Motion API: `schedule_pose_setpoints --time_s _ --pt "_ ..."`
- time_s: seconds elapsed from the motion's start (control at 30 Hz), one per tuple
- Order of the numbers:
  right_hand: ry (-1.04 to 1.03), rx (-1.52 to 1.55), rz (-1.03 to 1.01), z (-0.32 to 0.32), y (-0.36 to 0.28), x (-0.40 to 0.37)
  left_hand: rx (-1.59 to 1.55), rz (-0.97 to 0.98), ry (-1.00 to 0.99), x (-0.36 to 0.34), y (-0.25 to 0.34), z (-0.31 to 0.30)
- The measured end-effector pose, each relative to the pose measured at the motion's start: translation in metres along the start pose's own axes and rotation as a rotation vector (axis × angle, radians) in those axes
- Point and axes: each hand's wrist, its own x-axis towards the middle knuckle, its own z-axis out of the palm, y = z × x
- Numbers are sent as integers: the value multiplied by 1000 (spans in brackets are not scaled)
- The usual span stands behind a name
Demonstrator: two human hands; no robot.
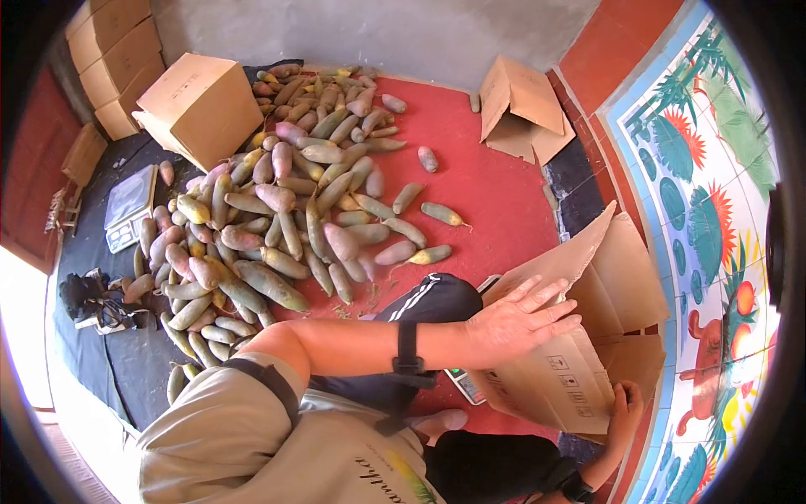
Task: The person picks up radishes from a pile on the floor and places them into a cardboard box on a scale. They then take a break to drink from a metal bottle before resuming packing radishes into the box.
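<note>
An open cardboard box (546,382) with raised flaps and printed symbols stands tilted at the right. My left hand (525,321) lies flat on its near upper side, fingers stretched out. At the box's lower right edge, my right hand (624,413) has its fingers curled round the cardboard. Part of a scale (463,385) with a green display shows beside the box, the rest hidden. Left of my knee spreads a large heap of long green and purplish radishes (277,197), a few lying apart on the red floor covering (495,210).
A closed-looking carton (201,109) sits behind the heap, with stacked cartons (117,67) in the corner. Another open box (525,109) is by the far wall. A second scale (131,202) and a black bundle (92,298) lie at left. A painted tile wall (705,227) borders the right.
</note>
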Motion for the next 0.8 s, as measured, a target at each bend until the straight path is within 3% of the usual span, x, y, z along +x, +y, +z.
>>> schedule_pose_setpoints --time_s 0.07,0.13,0.53,0.63,0.8 --pt "-41 5 5 3 0 4 22 -1 15 0 0 1" --pt "45 -108 -179 7 2 6 18 -28 23 0 0 0" --pt "367 -302 -200 27 -6 -4 12 24 43 -41 -10 -12" --pt "461 -417 -248 31 7 -6 50 -52 17 -71 -28 -31" --pt "492 -430 -304 26 14 -20 148 -394 -20 -152 -77 -46"
